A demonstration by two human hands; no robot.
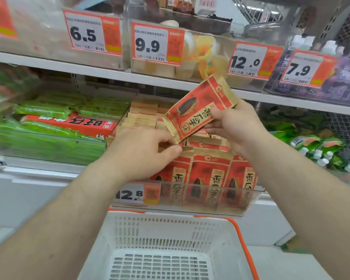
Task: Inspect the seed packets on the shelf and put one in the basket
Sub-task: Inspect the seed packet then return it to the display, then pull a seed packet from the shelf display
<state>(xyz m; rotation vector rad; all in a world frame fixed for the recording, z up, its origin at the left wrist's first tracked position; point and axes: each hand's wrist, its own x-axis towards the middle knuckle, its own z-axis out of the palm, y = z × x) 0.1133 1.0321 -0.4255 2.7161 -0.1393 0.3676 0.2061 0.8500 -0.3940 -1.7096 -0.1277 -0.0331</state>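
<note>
A red and tan seed packet (198,107) with a sunflower seed picture is held tilted above the shelf. My right hand (233,126) grips its right side with thumb on the front. My left hand (143,150) pinches the packet's lower left corner. Under both hands, several like seed packets (208,174) stand in rows in a clear shelf bin (249,201). The white basket (150,231) with orange handles sits low in the middle, right below the bin, with nothing visible inside.
Green packets and a red box (69,123) lie on the shelf to the left. Green pouches with white caps (319,146) sit to the right. The upper shelf carries price tags 6.5, 9.9, 12.0, 7.9 and clear bins of snacks (202,55).
</note>
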